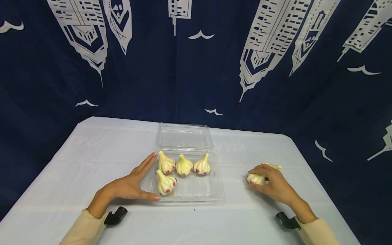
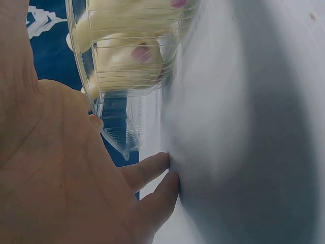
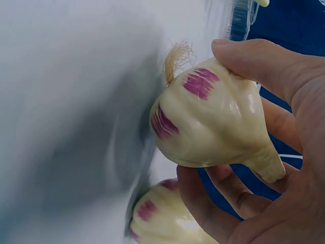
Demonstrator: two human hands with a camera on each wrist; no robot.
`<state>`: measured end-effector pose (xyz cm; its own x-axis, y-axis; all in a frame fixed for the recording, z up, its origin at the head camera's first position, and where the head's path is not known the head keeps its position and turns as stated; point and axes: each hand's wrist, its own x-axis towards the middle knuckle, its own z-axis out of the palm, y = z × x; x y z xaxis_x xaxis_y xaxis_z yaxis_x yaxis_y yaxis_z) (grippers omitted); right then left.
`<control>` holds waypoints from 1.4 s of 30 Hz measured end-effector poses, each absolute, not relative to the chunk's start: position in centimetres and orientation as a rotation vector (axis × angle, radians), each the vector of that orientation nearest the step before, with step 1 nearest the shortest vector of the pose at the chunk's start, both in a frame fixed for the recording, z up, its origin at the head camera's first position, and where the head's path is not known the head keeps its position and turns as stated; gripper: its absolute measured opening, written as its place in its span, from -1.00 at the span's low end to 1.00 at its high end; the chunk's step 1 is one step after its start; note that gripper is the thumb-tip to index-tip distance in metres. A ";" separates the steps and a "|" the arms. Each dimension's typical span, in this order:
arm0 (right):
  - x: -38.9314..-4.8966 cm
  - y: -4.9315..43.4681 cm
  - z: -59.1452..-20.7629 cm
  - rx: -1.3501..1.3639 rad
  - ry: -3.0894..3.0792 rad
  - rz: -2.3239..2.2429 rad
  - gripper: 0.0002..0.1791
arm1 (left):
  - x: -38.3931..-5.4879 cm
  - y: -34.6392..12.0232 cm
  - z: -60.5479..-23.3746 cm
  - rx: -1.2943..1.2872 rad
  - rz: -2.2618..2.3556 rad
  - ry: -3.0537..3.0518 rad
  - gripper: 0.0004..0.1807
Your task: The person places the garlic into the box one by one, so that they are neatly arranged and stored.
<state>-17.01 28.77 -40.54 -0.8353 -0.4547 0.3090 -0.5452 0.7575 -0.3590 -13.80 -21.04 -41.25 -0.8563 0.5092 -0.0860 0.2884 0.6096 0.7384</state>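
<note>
My right hand [image 1: 274,183] grips a pale garlic bulb [image 3: 208,117] with purple patches and a tuft of roots, thumb on one side and fingers on the other. Just beyond it lies a second garlic bulb [image 3: 172,216], partly hidden by the hand in the head view. On the left, my left hand [image 1: 130,185] is spread beside a clear plastic container [image 1: 196,194], thumb at its front left corner and fingers along its left side. Inside, three garlic bulbs stand in the back row, among them the middle one [image 1: 184,166]; another bulb [image 1: 166,183] leans at the front left.
The container's clear lid [image 1: 185,136] is folded back flat behind it. A white cloth covers the table [image 1: 122,139]. Behind the table hangs a dark blue curtain [image 1: 147,85] with white building prints. Each wrist wears a small black device, such as the left one [image 1: 115,216].
</note>
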 end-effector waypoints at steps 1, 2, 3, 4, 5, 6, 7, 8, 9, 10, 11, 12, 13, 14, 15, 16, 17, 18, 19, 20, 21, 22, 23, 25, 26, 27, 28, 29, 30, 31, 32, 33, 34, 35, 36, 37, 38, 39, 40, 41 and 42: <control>-17.0 28.7 -40.5 0.792 -2.754 0.654 -0.61 | -13.8 -21.0 -41.3 0.653 1.096 2.550 0.44; -17.1 28.5 -40.4 0.791 -2.756 0.657 -0.62 | -13.8 -21.0 -41.3 0.657 1.098 2.551 0.44; -17.1 28.4 -40.2 0.796 -2.755 0.662 -0.62 | -13.8 -21.1 -41.3 0.661 1.100 2.552 0.44; -17.1 28.2 -40.1 0.799 -2.755 0.664 -0.62 | -13.8 -21.1 -41.4 0.666 1.102 2.554 0.44; -17.1 28.0 -40.0 0.804 -2.752 0.664 -0.62 | -13.9 -21.1 -41.4 0.668 1.104 2.554 0.44; -17.2 27.9 -39.9 0.812 -2.749 0.672 -0.62 | -13.9 -21.1 -41.4 0.668 1.106 2.554 0.44; -17.2 27.7 -39.8 0.820 -2.747 0.679 -0.63 | -13.9 -21.1 -41.5 0.668 1.108 2.553 0.44; -17.2 27.5 -39.7 0.828 -2.744 0.690 -0.63 | -13.9 -21.1 -41.5 0.667 1.110 2.552 0.45; -17.2 27.3 -39.6 0.834 -2.742 0.697 -0.63 | -13.9 -21.1 -41.5 0.666 1.110 2.551 0.45; -17.3 27.1 -39.5 0.833 -2.742 0.699 -0.63 | -14.0 -21.1 -41.5 0.664 1.110 2.549 0.45; -17.3 26.9 -39.4 0.837 -2.739 0.704 -0.62 | -14.0 -21.1 -41.5 0.662 1.108 2.547 0.45; -17.3 26.7 -39.3 0.840 -2.736 0.705 -0.62 | -14.0 -21.1 -41.5 0.660 1.104 2.547 0.45; -17.3 26.5 -39.1 0.843 -2.732 0.709 -0.62 | -13.9 -21.1 -41.5 0.659 1.103 2.547 0.45; -17.3 26.3 -39.0 0.848 -2.728 0.714 -0.62 | -13.9 -21.1 -41.5 0.657 1.099 2.548 0.45; -17.4 26.1 -38.9 0.851 -2.724 0.718 -0.62 | -13.9 -21.1 -41.4 0.656 1.097 2.548 0.45; -17.4 25.8 -38.7 0.857 -2.718 0.724 -0.62 | -13.9 -21.1 -41.4 0.654 1.095 2.550 0.45; -17.4 25.5 -38.6 0.866 -2.712 0.738 -0.62 | -13.9 -21.1 -41.4 0.652 1.094 2.550 0.45; -17.4 25.2 -38.4 0.872 -2.708 0.752 -0.62 | -13.9 -21.1 -41.4 0.652 1.092 2.550 0.45; -17.4 24.9 -38.2 0.877 -2.704 0.772 -0.62 | -13.9 -21.1 -41.3 0.651 1.093 2.551 0.45; -17.3 24.6 -38.1 0.882 -2.701 0.792 -0.62 | -13.9 -21.1 -41.3 0.652 1.093 2.551 0.45; -17.3 24.3 -37.9 0.886 -2.698 0.809 -0.62 | -13.9 -21.1 -41.4 0.654 1.094 2.552 0.45; -17.3 23.9 -37.7 0.890 -2.695 0.826 -0.61 | -13.9 -21.0 -41.4 0.657 1.094 2.553 0.45; -17.2 23.6 -37.6 0.893 -2.693 0.836 -0.61 | -13.9 -21.0 -41.4 0.659 1.094 2.553 0.45; -17.1 22.8 -37.3 0.908 -2.685 0.841 -0.61 | -13.9 -21.0 -41.4 0.662 1.095 2.555 0.45; -17.1 22.4 -37.1 0.918 -2.680 0.838 -0.62 | -13.9 -21.0 -41.5 0.663 1.095 2.555 0.45; -17.1 22.1 -37.0 0.930 -2.674 0.833 -0.62 | -13.9 -21.0 -41.5 0.665 1.096 2.555 0.45; -17.0 21.7 -36.9 0.941 -2.668 0.830 -0.62 | -13.9 -21.0 -41.5 0.665 1.094 2.555 0.45; -17.0 21.4 -36.8 0.955 -2.660 0.828 -0.63 | -13.9 -21.0 -41.4 0.664 1.094 2.554 0.45; -17.0 21.0 -36.7 0.967 -2.654 0.831 -0.63 | -13.8 -21.0 -41.4 0.663 1.092 2.555 0.45; -17.0 20.7 -36.6 0.978 -2.650 0.835 -0.63 | -13.8 -21.0 -41.4 0.663 1.092 2.556 0.45; -17.0 20.4 -36.5 0.989 -2.646 0.836 -0.64 | -13.8 -21.0 -41.4 0.662 1.089 2.557 0.45; -17.0 20.1 -36.5 1.002 -2.642 0.840 -0.64 | -13.8 -21.0 -41.4 0.663 1.087 2.558 0.45; -17.0 19.8 -36.4 1.011 -2.638 0.842 -0.64 | -13.8 -21.0 -41.3 0.661 1.084 2.558 0.45; -17.0 19.5 -36.4 1.022 -2.637 0.845 -0.64 | -13.8 -21.0 -41.3 0.660 1.084 2.558 0.45; -17.0 19.2 -36.4 1.031 -2.640 0.845 -0.64 | -13.8 -21.0 -41.3 0.659 1.081 2.559 0.45; -17.0 18.9 -36.4 1.045 -2.640 0.844 -0.63 | -13.8 -21.0 -41.3 0.660 1.082 2.559 0.45; -17.0 18.6 -36.3 1.057 -2.642 0.842 -0.63 | -13.8 -21.0 -41.3 0.659 1.083 2.558 0.45; -17.0 18.3 -36.3 1.072 -2.642 0.838 -0.62 | -13.8 -21.0 -41.3 0.661 1.084 2.558 0.45; -17.0 17.9 -36.2 1.086 -2.646 0.835 -0.61 | -13.8 -21.1 -41.3 0.660 1.087 2.557 0.45; -17.1 17.5 -36.2 1.103 -2.651 0.832 -0.61 | -13.8 -21.1 -41.3 0.662 1.089 2.556 0.45; -17.1 17.2 -36.1 1.120 -2.654 0.828 -0.61 | -13.8 -21.1 -41.3 0.664 1.091 2.556 0.45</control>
<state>-17.07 17.17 -36.12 -0.7117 -0.6189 0.3324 -0.6981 0.5702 -0.4331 -13.76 -21.07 -41.34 -0.8541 0.5143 -0.0771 0.3002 0.6087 0.7344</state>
